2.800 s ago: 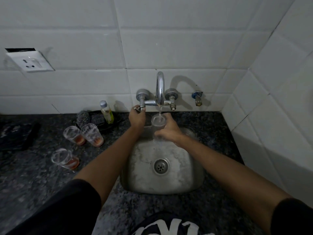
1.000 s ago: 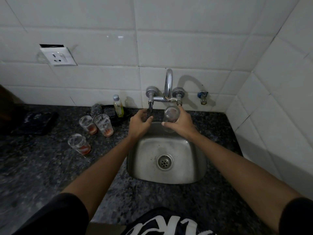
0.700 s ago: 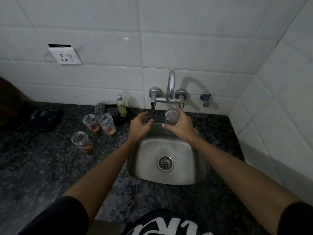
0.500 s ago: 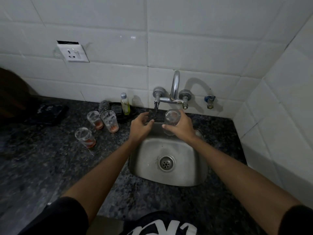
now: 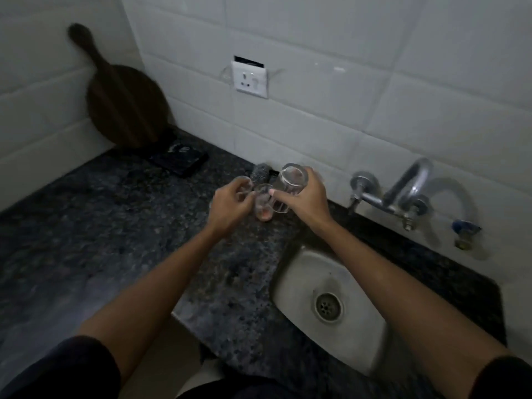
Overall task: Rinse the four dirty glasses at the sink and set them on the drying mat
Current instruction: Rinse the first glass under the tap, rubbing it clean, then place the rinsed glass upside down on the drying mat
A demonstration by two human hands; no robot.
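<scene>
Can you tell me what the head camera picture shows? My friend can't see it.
Someone's right hand holds a clear glass above a dark stone counter, left of a steel sink. The left hand reaches for a dirty glass with reddish dregs. A tap, a wall socket and a wooden board are behind.

No text, brand, number or sign can be read anywhere. The dark mat (image 5: 179,160) on the tabletop, upper left of centre, carries pale marks too blurred to make out, and the wall socket (image 5: 250,81) above it shows no legible lettering.
</scene>
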